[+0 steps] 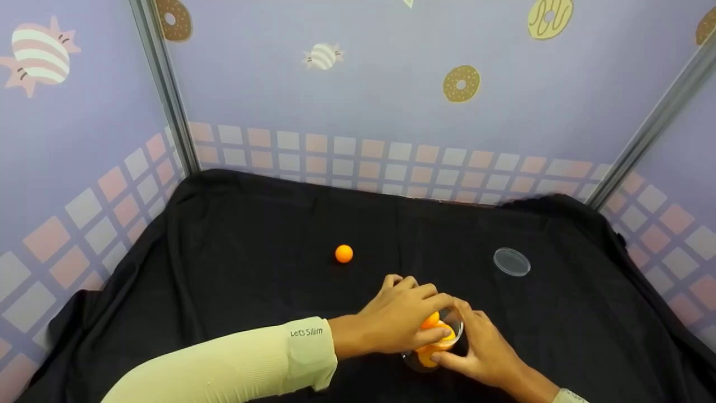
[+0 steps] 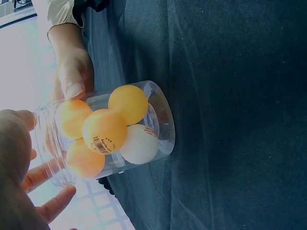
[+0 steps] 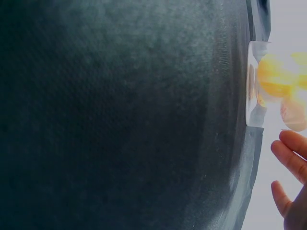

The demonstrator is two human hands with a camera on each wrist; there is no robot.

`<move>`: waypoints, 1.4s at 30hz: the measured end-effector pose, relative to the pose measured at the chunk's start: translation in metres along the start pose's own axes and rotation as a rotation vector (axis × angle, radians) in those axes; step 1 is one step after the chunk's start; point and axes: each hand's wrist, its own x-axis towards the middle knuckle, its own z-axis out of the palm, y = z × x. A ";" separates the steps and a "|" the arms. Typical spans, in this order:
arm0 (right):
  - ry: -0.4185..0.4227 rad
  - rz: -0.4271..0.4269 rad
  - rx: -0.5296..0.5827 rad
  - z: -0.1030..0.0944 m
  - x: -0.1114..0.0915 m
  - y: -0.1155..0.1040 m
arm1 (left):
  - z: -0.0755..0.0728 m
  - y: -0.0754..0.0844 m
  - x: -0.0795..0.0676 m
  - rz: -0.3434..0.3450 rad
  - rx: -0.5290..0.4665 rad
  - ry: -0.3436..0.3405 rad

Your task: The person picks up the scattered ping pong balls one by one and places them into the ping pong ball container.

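A clear plastic jar (image 2: 165,120) stands on the black cloth, holding several orange table-tennis balls (image 2: 105,131) and a white ball (image 2: 139,144). My right hand (image 1: 488,350) grips the jar's side near its top, thumb on the near side and fingers round the far side. Over the jar's mouth is my left hand (image 1: 400,319), its fingers spread loosely about the rim. Its thumb overlaps the topmost balls in the head view. In the right wrist view only the jar's lower part and some fingertips (image 3: 290,155) show. Another orange ball (image 1: 344,254) lies on the cloth beyond my left hand.
A clear round lid (image 1: 512,262) lies flat on the cloth to the right of the jar. The black cloth (image 1: 268,240) covers the work surface and bunches at its edges. Patterned panels (image 1: 380,84) with metal corner posts (image 1: 168,84) enclose the back and both sides.
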 end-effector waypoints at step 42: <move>0.023 -0.001 -0.012 0.000 0.000 0.001 | -0.004 -0.053 0.013 -0.102 0.053 0.099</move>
